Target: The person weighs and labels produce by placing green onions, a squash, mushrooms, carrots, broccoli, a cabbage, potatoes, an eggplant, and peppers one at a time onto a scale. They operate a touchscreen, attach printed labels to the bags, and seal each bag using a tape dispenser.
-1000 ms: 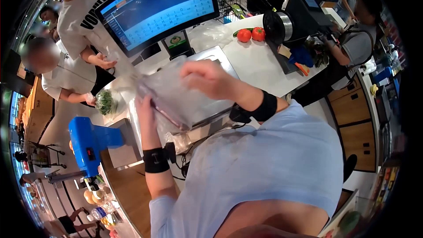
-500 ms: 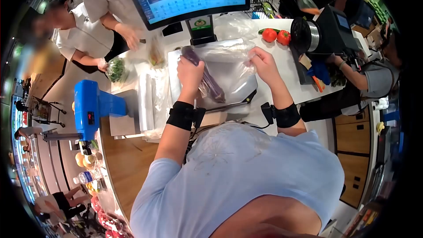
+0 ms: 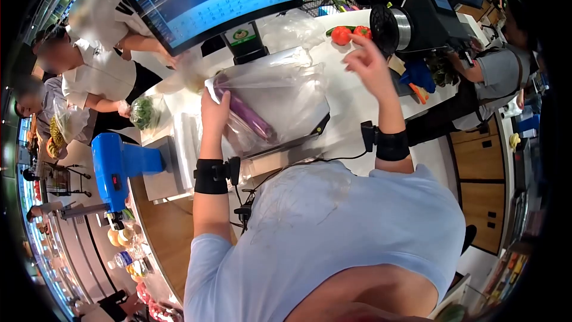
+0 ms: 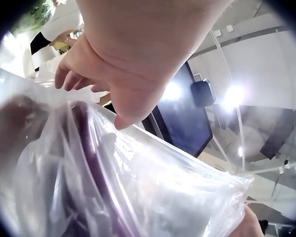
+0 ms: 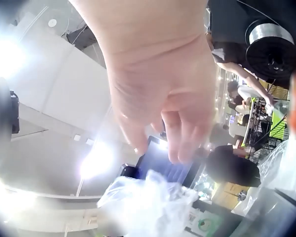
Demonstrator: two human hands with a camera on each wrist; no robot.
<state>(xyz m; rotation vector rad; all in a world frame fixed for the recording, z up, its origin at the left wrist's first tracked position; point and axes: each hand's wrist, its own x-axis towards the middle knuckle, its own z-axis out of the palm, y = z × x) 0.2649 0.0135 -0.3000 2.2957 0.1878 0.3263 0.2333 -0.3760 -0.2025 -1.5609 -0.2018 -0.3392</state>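
A long purple eggplant (image 3: 249, 110) lies inside a clear plastic bag (image 3: 292, 86), slanting across the metal plate of a scale (image 3: 319, 119). My left hand (image 3: 213, 112) grips the eggplant's upper end and the bag's edge, thumb on one side and fingers on the other. In the left wrist view the bag's film (image 4: 153, 168) spreads wide below the thumb, with the purple skin showing through. My right hand (image 3: 370, 68) is raised right of the bag, fingers loosely bent and apart, holding nothing. In the right wrist view, crumpled film (image 5: 148, 205) appears beyond its fingertips.
Behind the scale stands a touchscreen (image 3: 217, 3). Two round red vegetables (image 3: 341, 36) lie at the back right, beside a black spool (image 3: 390, 28). At the left are a blue device (image 3: 113, 167) and a bag of greens (image 3: 143, 112) held by another person.
My right hand, over the bag and then pinching its right side, has let go and moved right, towards the red vegetables. The left hand keeps its hold on the eggplant.
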